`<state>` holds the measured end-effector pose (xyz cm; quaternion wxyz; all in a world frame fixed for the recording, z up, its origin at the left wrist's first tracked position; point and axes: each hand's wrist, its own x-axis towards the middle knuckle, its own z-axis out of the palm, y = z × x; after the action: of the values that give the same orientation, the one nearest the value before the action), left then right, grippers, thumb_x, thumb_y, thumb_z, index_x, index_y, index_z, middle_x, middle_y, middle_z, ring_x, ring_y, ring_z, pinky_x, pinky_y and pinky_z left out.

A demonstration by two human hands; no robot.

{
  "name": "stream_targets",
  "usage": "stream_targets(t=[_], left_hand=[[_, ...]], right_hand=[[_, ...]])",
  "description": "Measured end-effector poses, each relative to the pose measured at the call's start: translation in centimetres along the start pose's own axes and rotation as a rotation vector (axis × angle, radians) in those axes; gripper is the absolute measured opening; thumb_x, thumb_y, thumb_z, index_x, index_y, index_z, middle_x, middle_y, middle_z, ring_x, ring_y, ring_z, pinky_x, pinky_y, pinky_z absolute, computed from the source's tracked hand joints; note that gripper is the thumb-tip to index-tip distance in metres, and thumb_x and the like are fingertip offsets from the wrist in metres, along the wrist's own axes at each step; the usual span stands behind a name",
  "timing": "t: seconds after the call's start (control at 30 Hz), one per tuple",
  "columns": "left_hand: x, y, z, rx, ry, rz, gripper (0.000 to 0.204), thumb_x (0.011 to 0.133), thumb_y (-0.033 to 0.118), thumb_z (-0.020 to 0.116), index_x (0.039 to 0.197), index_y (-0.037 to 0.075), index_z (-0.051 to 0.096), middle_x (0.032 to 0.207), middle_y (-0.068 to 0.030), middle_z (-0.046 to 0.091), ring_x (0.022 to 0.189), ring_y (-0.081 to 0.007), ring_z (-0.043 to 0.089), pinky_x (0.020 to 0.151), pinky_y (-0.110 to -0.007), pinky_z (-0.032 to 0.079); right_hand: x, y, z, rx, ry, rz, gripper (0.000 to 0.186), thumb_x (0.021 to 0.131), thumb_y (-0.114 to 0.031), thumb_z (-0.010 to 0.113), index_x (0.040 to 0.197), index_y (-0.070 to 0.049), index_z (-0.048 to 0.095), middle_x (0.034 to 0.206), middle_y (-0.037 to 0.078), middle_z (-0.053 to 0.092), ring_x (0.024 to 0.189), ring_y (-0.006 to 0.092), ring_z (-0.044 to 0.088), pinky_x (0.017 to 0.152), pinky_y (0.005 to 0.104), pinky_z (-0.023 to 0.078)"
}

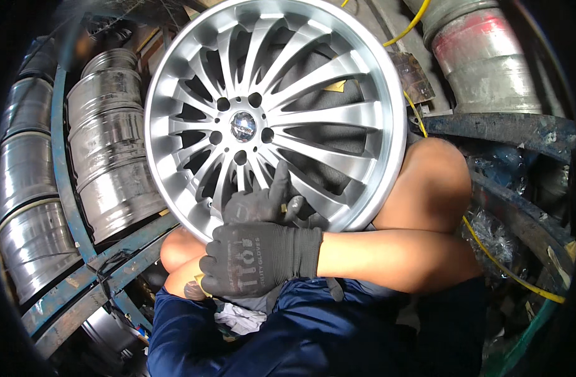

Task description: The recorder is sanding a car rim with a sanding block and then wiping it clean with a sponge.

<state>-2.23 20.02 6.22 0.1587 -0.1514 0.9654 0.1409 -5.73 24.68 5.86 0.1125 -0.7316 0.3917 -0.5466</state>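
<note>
A large silver multi-spoke alloy wheel rim (pixel 319 116) rests tilted against my knees, its face towards me. On its lower spokes lies my left hand (pixel 253 204), in a dark grey glove, one finger stretched up towards the hub and the others partly hidden. My right hand (pixel 247 261), gloved alike, crosses in front of the left wrist just below the rim's lower edge. Its fingers are curled closed. A small yellow piece (pixel 204 286) shows beside those fingers; whether they grip it is unclear. The shiny centre cap (pixel 243 126) sits among open bolt holes.
Stacked metal wheel barrels (pixel 109 132) stand at the left behind a blue steel rack (pixel 65 163). Another barrel with red marks (pixel 480 60) is at upper right. A yellow hose (pixel 514 276) runs along the right. A white crumpled cloth (pixel 241 319) lies in my lap.
</note>
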Motion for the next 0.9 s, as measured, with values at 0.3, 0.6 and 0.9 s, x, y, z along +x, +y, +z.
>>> stream_targets(t=[0.3, 0.6, 0.9], left_hand=[[-2.7, -2.0, 0.9, -0.075, -0.020, 0.024, 0.057, 0.093, 0.044, 0.068, 0.142, 0.017, 0.055, 0.069, -0.0107, 0.066, 0.063, -0.0284, 0.067, 0.058, -0.043, 0.051], [-5.3, -10.3, -1.4, -0.126, 0.048, -0.003, 0.055, 0.092, 0.044, 0.070, 0.137, 0.016, 0.059, 0.070, -0.0104, 0.067, 0.063, -0.0281, 0.067, 0.058, -0.043, 0.051], [1.0, -5.2, 0.3, -0.140, 0.124, 0.008, 0.052, 0.091, 0.044, 0.071, 0.133, 0.015, 0.063, 0.070, -0.0101, 0.067, 0.064, -0.0277, 0.068, 0.058, -0.042, 0.051]], right_hand=[[-2.1, 0.7, 0.2, -0.243, 0.075, 0.021, 0.014, 0.079, -0.029, 0.060, 0.078, -0.015, 0.059, 0.072, -0.001, 0.053, 0.069, 0.0176, 0.059, 0.061, 0.0354, 0.047], [-0.4, 2.0, -3.9, -0.260, 0.133, 0.270, 0.020, 0.082, -0.032, 0.065, 0.087, -0.013, 0.067, 0.078, 0.007, 0.065, 0.085, 0.0242, 0.066, 0.072, 0.0420, 0.051], [-0.5, 1.3, -0.4, -0.193, -0.059, 0.208, 0.014, 0.082, -0.025, 0.059, 0.086, -0.011, 0.061, 0.084, 0.006, 0.061, 0.090, 0.0234, 0.062, 0.081, 0.0450, 0.051]])
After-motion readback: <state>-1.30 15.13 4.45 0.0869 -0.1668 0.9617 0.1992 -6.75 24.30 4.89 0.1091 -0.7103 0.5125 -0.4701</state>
